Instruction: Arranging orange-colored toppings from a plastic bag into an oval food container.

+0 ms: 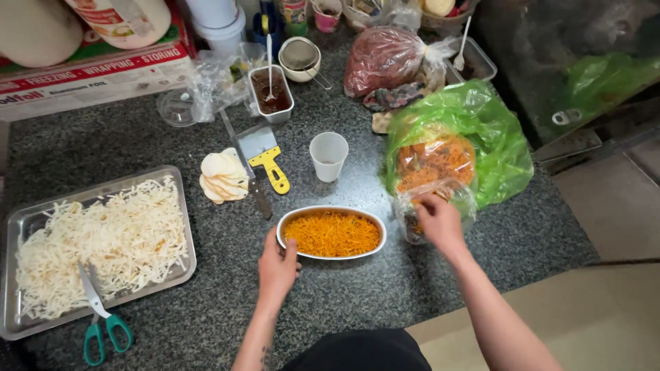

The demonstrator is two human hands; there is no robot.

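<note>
In the head view, the left hand (277, 268) rested against the nine o'clock end of a white oval dish (331, 232) filled with orange shredded strands, its fingers curled loosely on the rim, steadying it on the speckled dark stone counter (206, 316). The right hand (440, 221), at three o'clock of the dish, had its fingers bunched inside the mouth of a clear plastic bag of the same orange strands (434, 168), which lay in a green plastic bag (498, 148); whether they pinched any I could not tell. The dish looked almost level full, so little seemed left to add. At nine o'clock sat a metal tray of white shredded strips (100, 244) with teal-handled scissors (100, 323). At twelve o'clock stood a white plastic cup (328, 155).
</note>
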